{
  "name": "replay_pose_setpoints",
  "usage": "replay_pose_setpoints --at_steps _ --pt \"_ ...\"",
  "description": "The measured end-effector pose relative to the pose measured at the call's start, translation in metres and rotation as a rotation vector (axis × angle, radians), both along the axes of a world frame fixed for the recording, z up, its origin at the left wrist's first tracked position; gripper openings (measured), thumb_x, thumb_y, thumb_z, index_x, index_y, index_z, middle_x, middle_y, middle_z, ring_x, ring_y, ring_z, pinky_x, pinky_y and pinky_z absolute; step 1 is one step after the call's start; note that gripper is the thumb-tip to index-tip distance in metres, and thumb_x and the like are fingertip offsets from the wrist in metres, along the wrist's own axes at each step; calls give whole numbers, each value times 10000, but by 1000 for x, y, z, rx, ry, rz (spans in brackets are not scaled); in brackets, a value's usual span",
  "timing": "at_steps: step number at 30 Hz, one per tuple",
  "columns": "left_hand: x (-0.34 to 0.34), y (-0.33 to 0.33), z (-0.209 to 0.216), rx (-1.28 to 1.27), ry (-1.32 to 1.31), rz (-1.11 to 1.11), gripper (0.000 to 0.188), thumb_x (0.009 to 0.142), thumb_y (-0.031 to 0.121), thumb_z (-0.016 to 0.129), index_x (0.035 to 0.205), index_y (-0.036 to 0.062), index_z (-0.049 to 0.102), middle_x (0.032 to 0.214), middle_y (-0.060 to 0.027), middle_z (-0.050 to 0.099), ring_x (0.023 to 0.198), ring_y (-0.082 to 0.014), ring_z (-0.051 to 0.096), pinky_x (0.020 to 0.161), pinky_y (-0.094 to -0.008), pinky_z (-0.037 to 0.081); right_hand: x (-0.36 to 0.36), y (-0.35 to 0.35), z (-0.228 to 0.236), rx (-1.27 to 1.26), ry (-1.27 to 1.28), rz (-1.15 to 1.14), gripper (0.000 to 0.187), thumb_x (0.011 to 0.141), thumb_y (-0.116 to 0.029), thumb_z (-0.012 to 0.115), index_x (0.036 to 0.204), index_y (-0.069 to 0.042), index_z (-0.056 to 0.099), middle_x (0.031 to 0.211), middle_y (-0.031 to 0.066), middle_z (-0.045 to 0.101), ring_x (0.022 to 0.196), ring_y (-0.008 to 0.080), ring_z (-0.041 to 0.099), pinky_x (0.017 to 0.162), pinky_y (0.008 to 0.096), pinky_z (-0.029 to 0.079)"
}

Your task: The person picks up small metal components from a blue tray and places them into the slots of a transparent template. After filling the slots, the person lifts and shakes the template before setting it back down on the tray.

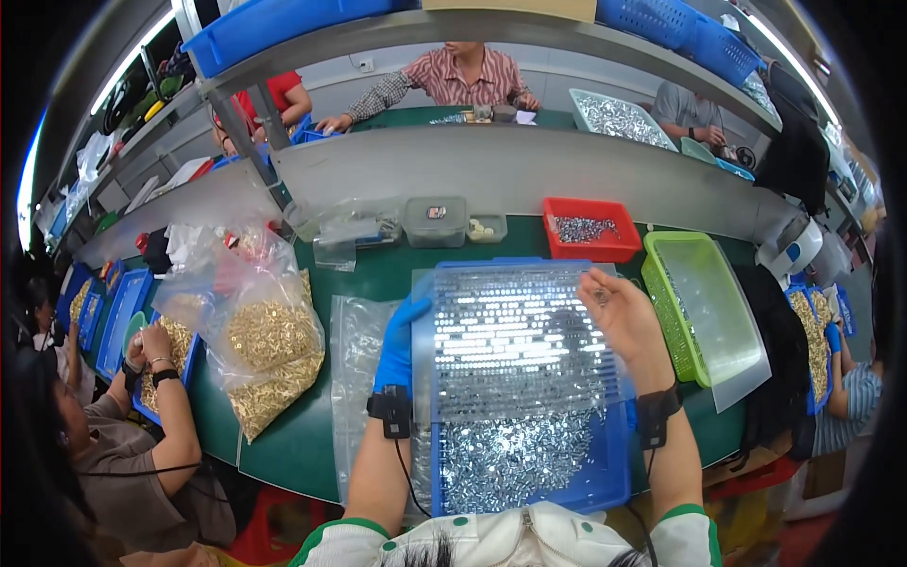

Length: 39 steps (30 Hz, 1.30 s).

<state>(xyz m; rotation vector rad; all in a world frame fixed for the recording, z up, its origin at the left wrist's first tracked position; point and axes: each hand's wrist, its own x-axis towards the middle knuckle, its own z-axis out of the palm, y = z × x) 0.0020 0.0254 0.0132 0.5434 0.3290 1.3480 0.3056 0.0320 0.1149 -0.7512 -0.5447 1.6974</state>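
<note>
A clear plastic plate (510,406) with rows of small shiny metal pieces lies over the upper part of a blue tray (605,487). Loose silvery metal pieces (510,463) fill the tray's near part. My left hand (402,345), in a blue glove, grips the plate's left edge, its thumb over the rim. Bare and turned palm up, my right hand (624,317) is cupped at the plate's upper right corner. A few tiny metal pieces (601,297) rest in its curled fingers. Whether this hand also touches the plate, I cannot tell.
Left of the tray lie clear bags (359,350) and a bulging bag of gold-coloured pieces (269,345). A red bin (590,248), a lidded box (435,225) and a green basket (661,250) stand behind and to the right. Co-workers sit around; a metal shelf (378,38) crosses above.
</note>
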Motion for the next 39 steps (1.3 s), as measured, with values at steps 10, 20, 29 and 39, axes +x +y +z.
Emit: replay_pose_setpoints --at_steps 10,20,29,39 --pt "-2 3 5 26 -4 20 550 822 86 507 1337 -12 339 1326 -149 425 1197 -254 439 1027 -348 326 75 175 -40 3 -357 -243 297 898 -218 497 1068 24 464 1069 146 499 973 267 536 864 384 446" --pt "9 -1 2 -32 8 30 542 822 69 502 1330 -29 341 1324 -142 425 1188 -243 445 1024 -321 317 93 208 -67 -52 -658 -137 381 894 -306 515 1124 -7 459 1041 102 525 921 208 525 848 332 419" --pt "-5 7 0 74 2 -33 560 826 106 502 1343 -17 326 1332 -144 415 1213 -238 416 1034 -331 306 106 39 -32 197 -1039 50 307 913 -291 480 1022 -19 574 897 71 607 776 128 578 640 227 466" --pt "2 1 -3 147 1 5 513 848 111 490 1326 -15 354 1311 -128 440 1190 -218 438 1014 -316 327 96 -53 -77 213 -1159 39 245 919 -230 487 915 -12 600 632 6 547 527 60 495 467 193 392"
